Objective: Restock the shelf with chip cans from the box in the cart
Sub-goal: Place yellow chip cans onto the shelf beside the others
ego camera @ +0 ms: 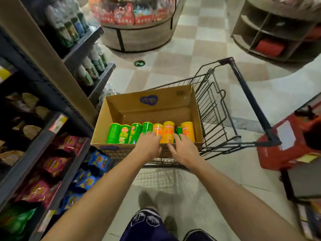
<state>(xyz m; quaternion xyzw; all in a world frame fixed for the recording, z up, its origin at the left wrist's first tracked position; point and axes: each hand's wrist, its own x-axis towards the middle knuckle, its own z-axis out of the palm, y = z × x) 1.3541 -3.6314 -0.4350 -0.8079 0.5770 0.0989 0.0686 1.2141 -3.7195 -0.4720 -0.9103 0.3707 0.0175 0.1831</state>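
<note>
An open cardboard box (180, 96) sits in a wire shopping cart (217, 108). Along its near wall stand several green chip cans (113, 133) and several orange chip cans (168, 131). My left hand (149, 145) reaches over the box's near edge, fingers extended onto a green can and an orange can. My right hand (182, 147) reaches in beside it, fingers spread against the tall orange can and a small green can. Neither hand is closed around a can.
Dark shelves (57, 122) with bagged chips and bottles run along the left. A round display stand (139, 35) is ahead, a wooden cubby unit (271, 32) at the far right. A red basket (291, 141) sits right of the cart's handle (250, 98).
</note>
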